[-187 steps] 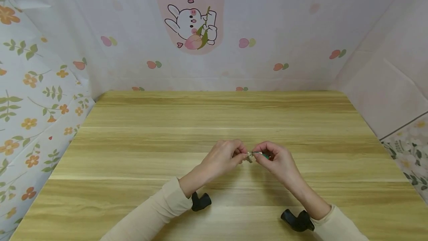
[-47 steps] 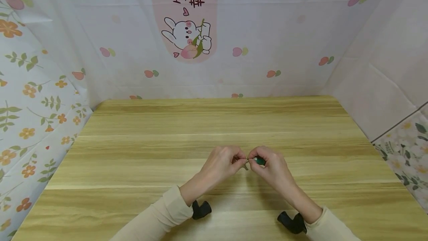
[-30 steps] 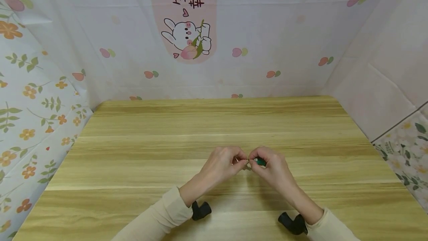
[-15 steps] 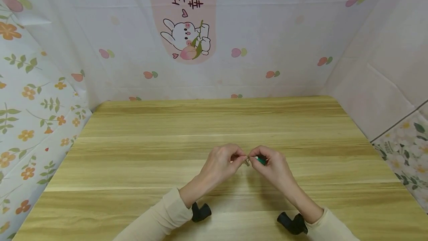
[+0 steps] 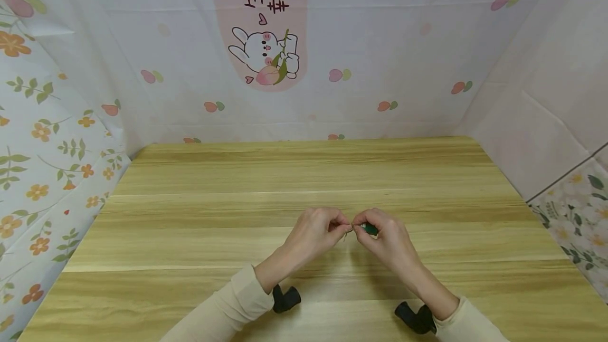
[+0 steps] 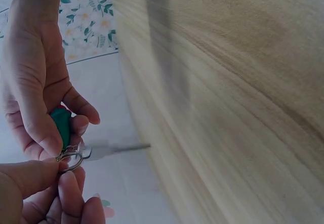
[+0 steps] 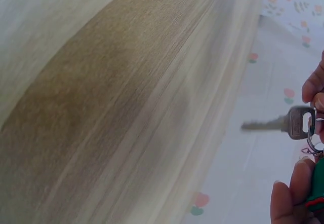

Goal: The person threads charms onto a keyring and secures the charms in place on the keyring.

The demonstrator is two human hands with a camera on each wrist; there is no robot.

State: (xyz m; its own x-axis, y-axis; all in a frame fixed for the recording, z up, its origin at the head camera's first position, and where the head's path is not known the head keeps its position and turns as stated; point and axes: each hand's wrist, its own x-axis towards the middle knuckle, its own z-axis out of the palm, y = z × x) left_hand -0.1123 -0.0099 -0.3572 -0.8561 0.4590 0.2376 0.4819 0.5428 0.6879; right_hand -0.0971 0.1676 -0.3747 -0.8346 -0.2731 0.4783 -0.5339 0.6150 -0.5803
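A metal key ring joins a silver key and a green keychain charm with a red edge. My left hand pinches the ring between thumb and fingertips. My right hand holds the charm in curled fingers, thumb and index finger close to the ring. The fingertips of both hands nearly meet in the head view. From the ring the key sticks out past the fingers, clearest in the right wrist view. Fingers partly cover the ring and charm.
Both hands are above a wood-grain table. A black wrist device shows beside the left sleeve, another black device beside the right. Printed cloth hangs behind the table, with floral cloth at the left.
Since the oldest frame the hands have drawn slightly closer together and the head view has tilted. Over the last second the key has shifted under the fingertips while both hands keep their hold.
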